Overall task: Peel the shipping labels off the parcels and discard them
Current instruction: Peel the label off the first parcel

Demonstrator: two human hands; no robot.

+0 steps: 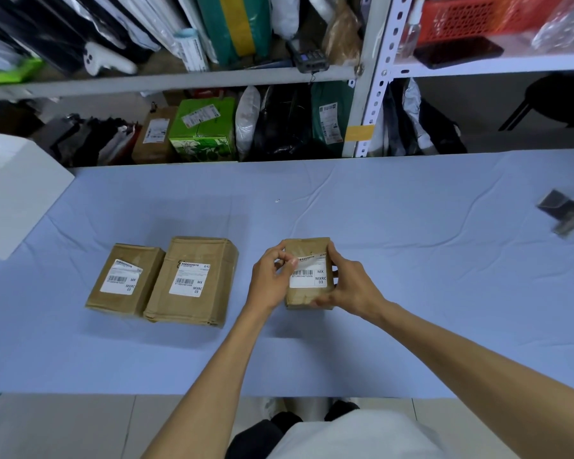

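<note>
Three brown taped parcels lie on the blue-covered table (411,293). The small right parcel (304,248) carries a white shipping label (309,276). My left hand (272,279) pinches the label's upper left corner, which is lifted off the parcel. My right hand (348,286) grips the parcel's right side and lower edge. To the left sit a middle parcel (193,281) with its label (190,282) flat on top, and a left parcel (125,279) whose label (121,277) has a slightly raised top corner.
A white box (17,187) stands at the table's left end. A dark metal object (564,210) lies at the right edge. Behind the table, grey shelving (368,94) holds bags, a green carton (203,130) and other parcels.
</note>
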